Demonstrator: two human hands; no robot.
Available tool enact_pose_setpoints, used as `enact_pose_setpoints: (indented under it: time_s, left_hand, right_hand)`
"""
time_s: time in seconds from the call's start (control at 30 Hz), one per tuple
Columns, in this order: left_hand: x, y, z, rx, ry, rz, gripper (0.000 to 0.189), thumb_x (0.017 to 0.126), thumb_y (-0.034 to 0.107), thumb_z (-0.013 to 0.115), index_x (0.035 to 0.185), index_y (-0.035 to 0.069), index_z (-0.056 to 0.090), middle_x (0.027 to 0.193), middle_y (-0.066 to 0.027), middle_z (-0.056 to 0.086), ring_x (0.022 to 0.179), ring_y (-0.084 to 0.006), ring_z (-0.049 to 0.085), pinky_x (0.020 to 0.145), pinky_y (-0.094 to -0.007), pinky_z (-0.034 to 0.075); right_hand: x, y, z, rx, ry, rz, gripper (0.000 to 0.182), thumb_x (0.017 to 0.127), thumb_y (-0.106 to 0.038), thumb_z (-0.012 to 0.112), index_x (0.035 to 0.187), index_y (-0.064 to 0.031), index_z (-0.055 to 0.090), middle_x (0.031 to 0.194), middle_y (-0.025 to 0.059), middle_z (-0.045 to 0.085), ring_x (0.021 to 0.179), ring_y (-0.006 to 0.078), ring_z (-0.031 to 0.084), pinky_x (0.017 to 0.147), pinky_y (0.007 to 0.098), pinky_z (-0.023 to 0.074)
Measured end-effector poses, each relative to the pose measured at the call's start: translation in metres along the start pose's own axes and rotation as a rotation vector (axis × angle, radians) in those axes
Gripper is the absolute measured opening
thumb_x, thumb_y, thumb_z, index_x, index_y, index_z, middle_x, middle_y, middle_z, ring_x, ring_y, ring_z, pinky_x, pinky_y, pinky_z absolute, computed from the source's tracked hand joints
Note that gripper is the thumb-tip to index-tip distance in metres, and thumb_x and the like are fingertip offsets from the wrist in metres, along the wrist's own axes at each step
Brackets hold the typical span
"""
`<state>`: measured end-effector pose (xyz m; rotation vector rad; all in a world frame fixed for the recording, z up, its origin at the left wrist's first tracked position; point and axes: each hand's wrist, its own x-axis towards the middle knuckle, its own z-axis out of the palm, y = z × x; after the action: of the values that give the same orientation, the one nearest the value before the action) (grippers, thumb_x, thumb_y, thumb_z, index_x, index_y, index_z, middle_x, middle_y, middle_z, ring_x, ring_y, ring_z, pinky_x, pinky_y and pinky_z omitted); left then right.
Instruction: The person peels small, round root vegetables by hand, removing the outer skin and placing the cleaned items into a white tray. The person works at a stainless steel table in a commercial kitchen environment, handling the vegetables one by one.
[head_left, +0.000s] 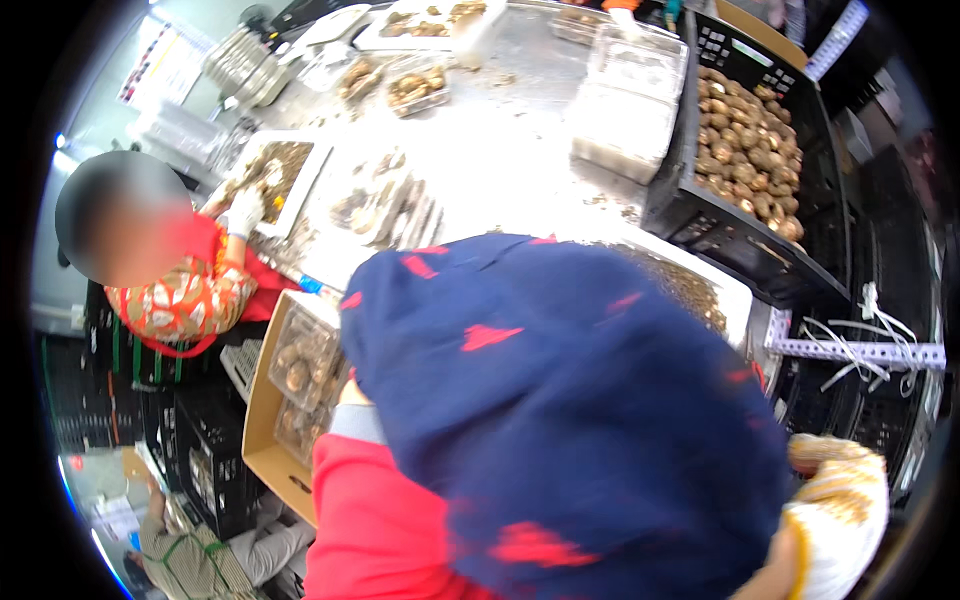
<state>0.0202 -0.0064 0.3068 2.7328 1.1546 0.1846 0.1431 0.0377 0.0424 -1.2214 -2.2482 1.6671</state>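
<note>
A large navy cloth with red patches (570, 375) fills the middle of the view, hiding much of the near table edge. To its left, a red sleeve with a grey cuff (360, 424) ends in my left hand (350, 393), mostly hidden behind the cloth. It lies beside a cardboard carton (262, 442) that holds clear plastic boxes of brown tubers (300, 367). At lower right, my right hand (840, 495) wears a soiled white knit glove with a yellow edge. Its fingers bend towards the cloth; whether they hold anything cannot be seen.
A black crate (757, 255) of round brown tubers (742, 142) stands right, beside clear plastic boxes (630, 105). A white tray (739, 300) holds dark debris. At left, a co-worker's gloved hand (246, 211) reaches over another tray (304, 187). Loose ties hang from a metal rail (900, 352).
</note>
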Motion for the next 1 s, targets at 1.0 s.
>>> enact_pose_setpoints:
  time_s: [1.0]
  left_hand:
    - [-0.061,-0.109,0.313,-0.455,-0.015,-0.608,0.033,0.083,0.035,0.073,0.097,0.006,0.063,0.095,-0.0199,0.062,0.088,-0.0386,0.065,0.076,-0.0483,0.053]
  right_hand:
    - [0.003,0.063,-0.001,-0.077,0.289,-0.002,0.027,0.091,-0.027,0.063,0.111,-0.0103,0.072,0.104,0.016,0.071,0.098,0.035,0.068,0.087,0.0429,0.0534]
